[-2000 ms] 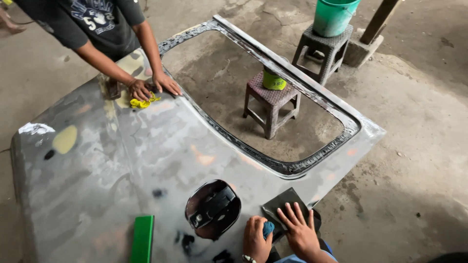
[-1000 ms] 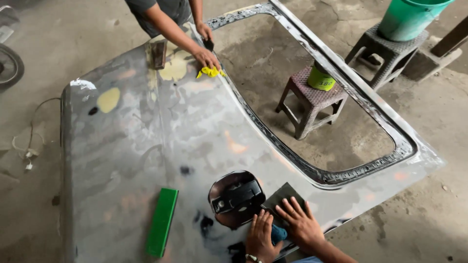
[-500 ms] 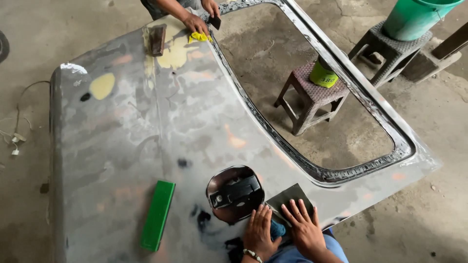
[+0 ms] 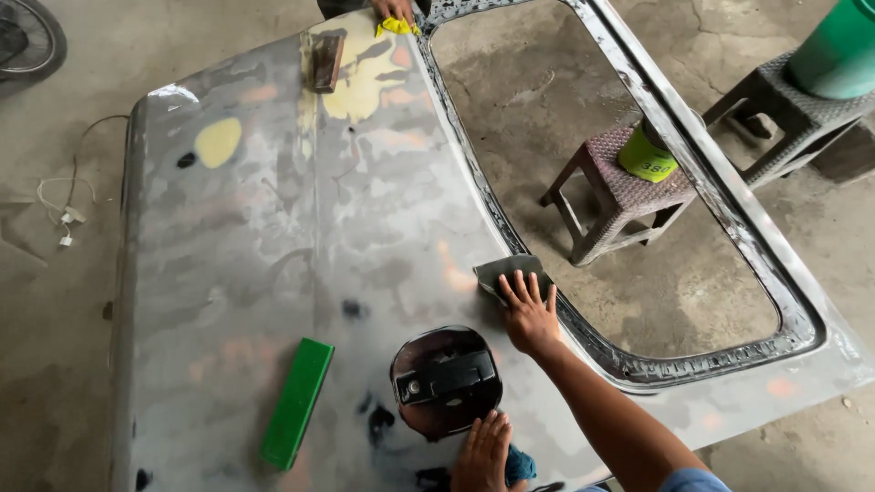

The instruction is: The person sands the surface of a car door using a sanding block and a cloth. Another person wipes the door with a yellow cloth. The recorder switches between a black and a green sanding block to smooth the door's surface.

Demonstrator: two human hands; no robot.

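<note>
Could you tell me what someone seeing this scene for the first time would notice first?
A large grey sanded car body panel with a window opening fills the view. Near its lower middle the right hand presses a dark sanding sheet flat beside the opening, while the left hand rests on a blue cloth at the near edge. A green sanding block lies lower left, and another person's hand holds a yellow cloth at the far edge.

Panel (image 4: 301, 228): bare metal, sanded dull grey, patchy; matt yellow filler spots upper left and top centre. Sandpaper (image 4: 510, 273) under right hand (image 4: 529, 319): dark, matt, gritty sheet. Block (image 4: 297, 401), lower left: green plastic, smooth. Stool (image 4: 620, 191), centre right: woven-look plastic, matt brown. Floor (image 4: 55, 346): rough concrete. Recess (image 4: 447, 378), bottom centre: glossy dark.
</note>
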